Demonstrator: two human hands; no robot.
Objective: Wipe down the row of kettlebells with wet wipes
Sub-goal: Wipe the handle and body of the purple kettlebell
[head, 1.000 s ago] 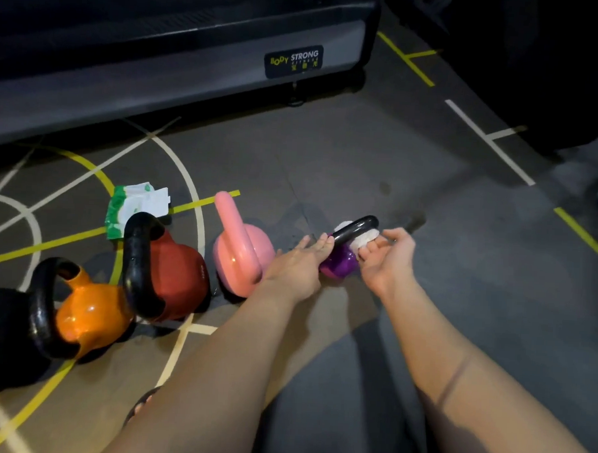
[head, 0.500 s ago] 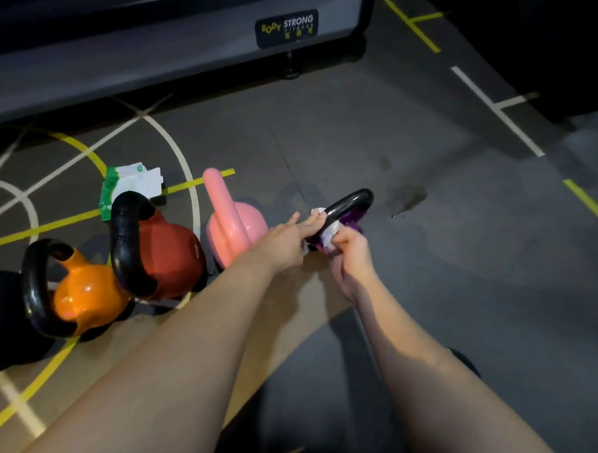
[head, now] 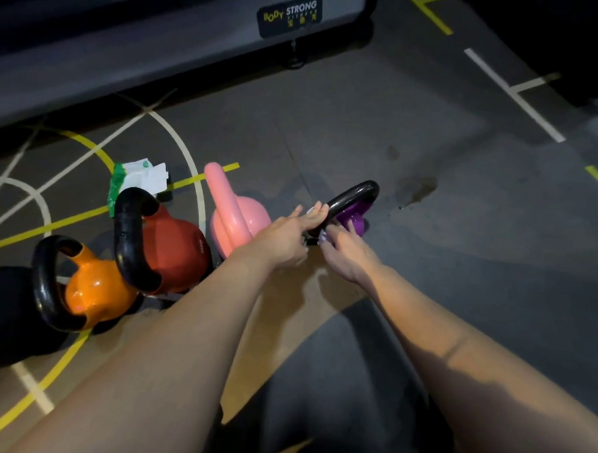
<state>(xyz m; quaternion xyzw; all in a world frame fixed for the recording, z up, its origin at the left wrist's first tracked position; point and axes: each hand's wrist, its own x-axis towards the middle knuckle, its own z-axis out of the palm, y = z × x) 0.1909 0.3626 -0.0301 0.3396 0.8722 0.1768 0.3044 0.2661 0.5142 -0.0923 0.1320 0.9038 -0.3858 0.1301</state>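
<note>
A row of kettlebells stands on the gym floor: black at the far left (head: pixel 2 316), then orange (head: pixel 96 292), red (head: pixel 173 248), pink (head: pixel 236 216) and a small purple kettlebell (head: pixel 354 216) with a black handle. My left hand (head: pixel 286 239) rests straight fingers on the near end of that black handle. My right hand (head: pixel 344 252) pinches a white wet wipe (head: pixel 323 239) against the handle's lower part, beside the purple body. Most of the wipe is hidden by my fingers.
A green-and-white wet wipe pack (head: pixel 135 181) lies on the floor behind the red kettlebell. A grey machine base (head: pixel 161 49) labelled Body Strong runs along the back. A wet stain (head: pixel 415 192) marks the floor right of the purple kettlebell. Painted lines cross the floor.
My right hand with the wipe has come from the far side of the handle down to its near lower part. The purple kettlebell has tilted, and the camera has shifted downward.
</note>
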